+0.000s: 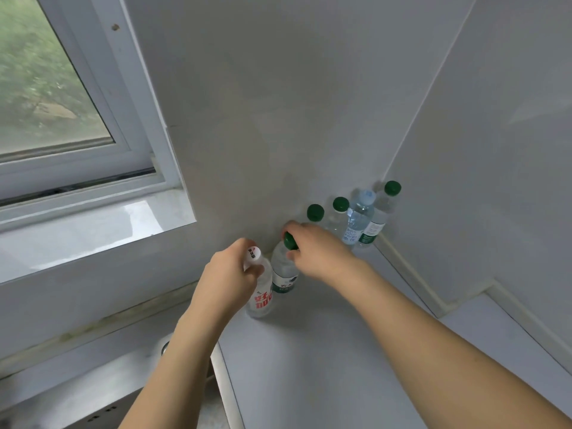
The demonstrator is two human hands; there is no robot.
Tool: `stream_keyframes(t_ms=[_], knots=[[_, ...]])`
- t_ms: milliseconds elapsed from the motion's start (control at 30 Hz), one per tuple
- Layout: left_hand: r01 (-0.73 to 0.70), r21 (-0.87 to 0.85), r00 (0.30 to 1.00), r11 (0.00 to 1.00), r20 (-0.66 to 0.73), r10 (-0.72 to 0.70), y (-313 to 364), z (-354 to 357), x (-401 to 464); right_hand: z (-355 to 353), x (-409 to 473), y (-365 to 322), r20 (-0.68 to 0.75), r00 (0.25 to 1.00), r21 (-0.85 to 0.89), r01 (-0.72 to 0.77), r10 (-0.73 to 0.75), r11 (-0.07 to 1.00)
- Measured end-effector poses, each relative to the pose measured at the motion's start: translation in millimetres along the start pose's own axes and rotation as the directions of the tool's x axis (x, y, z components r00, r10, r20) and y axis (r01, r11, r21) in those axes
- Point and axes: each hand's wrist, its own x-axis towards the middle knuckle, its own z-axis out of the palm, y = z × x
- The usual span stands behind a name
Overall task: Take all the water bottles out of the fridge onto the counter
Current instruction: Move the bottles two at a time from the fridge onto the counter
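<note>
Ahead I see a pale wall (278, 103) with a window (55, 88) at the left, and below them the grey surface (309, 366) beside a steel sink (93, 394). My left hand (229, 280) is clamped around the neck of a white-capped bottle (261, 300) with red lettering, standing upright on the surface. My right hand (315, 252) grips the green cap of a second bottle (283, 277), just beside the first and nearer the wall. Further right, 4 bottles (356, 218) stand close together in the corner: 3 with green caps, 1 with a pale blue cap.
</note>
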Motion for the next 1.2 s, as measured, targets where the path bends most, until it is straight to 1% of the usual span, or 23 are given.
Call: stream_keyframes(t_ms=[100, 233, 367, 500, 600, 667, 733, 767, 867, 900, 1033, 1200], knots=[[-0.025, 0.021, 1.0, 0.999, -0.009, 0.025, 1, -1, 12, 1, 15, -2, -0.016, 1.0, -0.031, 0.004, -0.005, 1.0], [-0.048, 0.031, 0.999, 0.998, -0.022, 0.049, 2, -3, 24, 3, 30, 0, -0.035, 0.999, -0.02, 0.003, -0.004, 1.0], [-0.039, 0.019, 0.998, 0.999, -0.04, 0.04, 1, -3, 34, 7, 37, 3, -0.032, 0.999, 0.002, -0.011, 0.011, 1.0], [-0.013, 0.016, 1.0, 1.0, -0.017, 0.013, 3, -2, 33, 12, 33, 1, -0.038, 0.998, 0.026, -0.039, 0.04, 0.999], [-0.019, 0.027, 1.0, 0.999, -0.012, 0.019, 5, -3, 33, 9, 16, -2, -0.083, 0.995, 0.091, -0.053, 0.061, 0.994], [-0.03, 0.066, 0.999, 0.997, -0.008, 0.031, 6, -1, 31, 5, -4, -1, -0.148, 0.985, 0.145, -0.068, 0.09, 0.987], [-0.087, 0.146, 0.995, 0.985, -0.034, 0.093, 8, 2, 25, 2, -29, 3, -0.222, 0.966, 0.188, -0.088, 0.13, 0.978], [-0.139, 0.191, 0.986, 0.972, -0.069, 0.155, 11, 2, 20, 1, -43, 7, -0.246, 0.958, 0.211, -0.097, 0.149, 0.973], [-0.286, 0.345, 0.922, 0.894, -0.155, 0.354, 26, 8, 7, -4, -87, 22, -0.282, 0.937, 0.269, -0.129, 0.206, 0.954], [-0.331, 0.371, 0.9, 0.868, -0.154, 0.408, 37, 12, 0, -7, -108, 29, -0.292, 0.927, 0.277, -0.153, 0.235, 0.948], [-0.461, 0.383, 0.847, 0.801, -0.079, 0.525, 82, 28, -27, -20, -169, 53, -0.347, 0.887, 0.293, -0.206, 0.305, 0.933], [-0.608, 0.363, 0.768, 0.706, 0.045, 0.638, 156, 66, -94, -42, -270, 88, -0.404, 0.818, 0.299, -0.306, 0.41, 0.904]])
